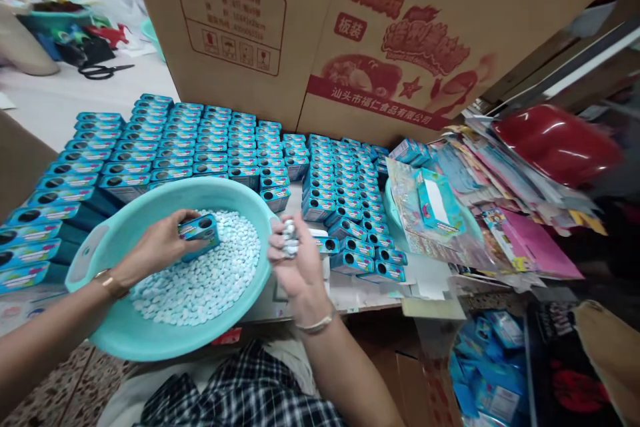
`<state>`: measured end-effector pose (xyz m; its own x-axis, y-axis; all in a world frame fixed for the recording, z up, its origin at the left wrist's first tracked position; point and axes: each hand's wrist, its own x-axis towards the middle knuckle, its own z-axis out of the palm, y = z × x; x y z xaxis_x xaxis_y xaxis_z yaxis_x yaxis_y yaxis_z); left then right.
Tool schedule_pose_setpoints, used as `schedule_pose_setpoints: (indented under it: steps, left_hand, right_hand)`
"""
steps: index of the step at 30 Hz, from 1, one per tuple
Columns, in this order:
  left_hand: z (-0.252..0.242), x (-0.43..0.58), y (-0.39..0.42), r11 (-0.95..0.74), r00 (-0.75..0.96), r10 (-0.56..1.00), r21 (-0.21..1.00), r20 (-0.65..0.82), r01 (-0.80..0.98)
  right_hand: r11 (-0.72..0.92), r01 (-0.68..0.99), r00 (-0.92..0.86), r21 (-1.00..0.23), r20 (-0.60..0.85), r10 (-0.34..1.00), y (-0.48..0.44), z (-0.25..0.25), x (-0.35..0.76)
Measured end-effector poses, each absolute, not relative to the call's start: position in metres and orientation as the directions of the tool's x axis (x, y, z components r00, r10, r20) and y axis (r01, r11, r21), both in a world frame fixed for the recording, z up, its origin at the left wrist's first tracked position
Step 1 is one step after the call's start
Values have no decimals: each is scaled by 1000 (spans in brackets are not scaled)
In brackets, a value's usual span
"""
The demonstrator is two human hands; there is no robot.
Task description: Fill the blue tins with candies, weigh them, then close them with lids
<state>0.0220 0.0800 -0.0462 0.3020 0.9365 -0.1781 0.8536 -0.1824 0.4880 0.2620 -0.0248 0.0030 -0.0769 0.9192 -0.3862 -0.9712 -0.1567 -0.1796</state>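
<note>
A turquoise basin (150, 340) in front of me holds a heap of small pale blue and white candies (200, 293). Inside its rim, my left hand (167, 240) grips a small blue box (207, 227) with a dark round hole on its top face, just above the candies. Past the basin's right edge, my right hand (295, 253) is turned palm up with its fingers curled around several loose candies (290, 237).
Rows of blue boxes (210, 140) stand behind and beside the basin, against a large carton (280, 13). Scissors (105, 71) lie at back left. Stacked printed sheets (465, 187) and a red glossy object (555, 143) are at right. More blue packs (490, 367) sit below, right.
</note>
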Motion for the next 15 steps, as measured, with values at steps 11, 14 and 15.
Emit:
schedule_pose_setpoints:
  steps: [11,14,15]
  left_hand:
    - [0,146,19,-669,702,661,630,265,393]
    - [-14,195,17,-680,811,550,671,199,296]
    - [-21,207,17,-676,825,537,674,174,298]
  right_hand:
    - [427,-579,737,-695,-223,638,-40,-14,361]
    - [455,-497,799,-739,-184,573,-35,-23,354]
    - [460,-475,811,-750,-170,560,-34,-25,353]
